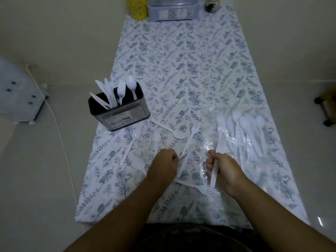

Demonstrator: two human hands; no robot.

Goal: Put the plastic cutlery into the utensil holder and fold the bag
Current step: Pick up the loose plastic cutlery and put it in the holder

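A few knives, a fork and a spoon are already stood in the utensil holder (119,113); loose forks are pinched in the left hand (164,165) and gripped in the right hand (222,171), while many pieces remain on the unfolded bag (236,135) and table (181,60).

Little could be read. The utensil holder (119,111), near the left edge of the bench (181,60), carried a pale label (123,114) on its front face — a dark strip with a short light word at its upper left, and lines of print below, all too small and blurred to make out. No other text, number or sign was legible.
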